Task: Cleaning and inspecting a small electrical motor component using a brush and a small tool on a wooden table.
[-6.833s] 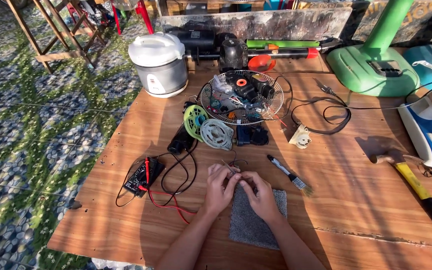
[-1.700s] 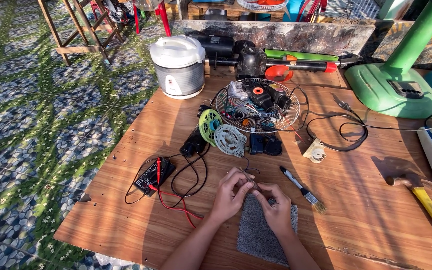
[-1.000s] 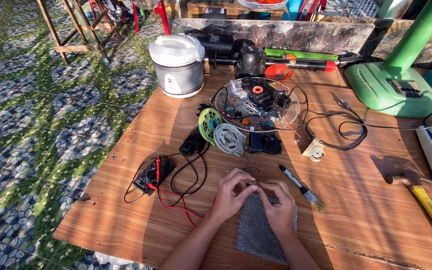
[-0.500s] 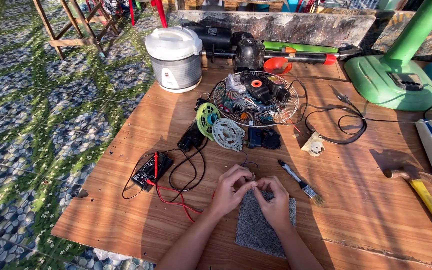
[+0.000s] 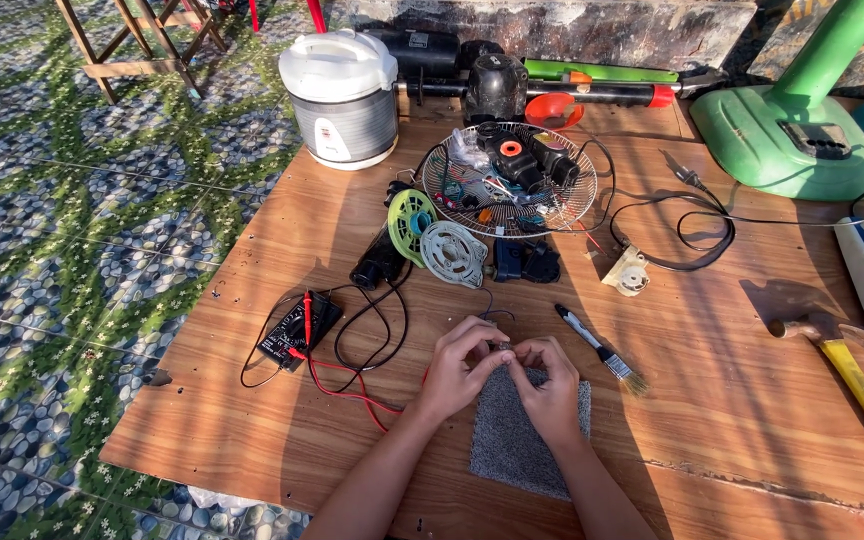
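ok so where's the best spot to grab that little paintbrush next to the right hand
Probably the dark handle of the paintbrush, near its middle, pinched from above: it lies flat on the wooden table, bristles pointing away to the lower right. The right hand is closest, with bare table around the handle.

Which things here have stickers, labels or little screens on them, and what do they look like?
Rice cooker: far left of the table, white and grey, small red-and-white sticker on its front.
Black motor: behind the cooker, small pale rectangular label on top.
Multimeter: left of the left hand, flat black box; any screen is too small to tell.
No packages or signs.
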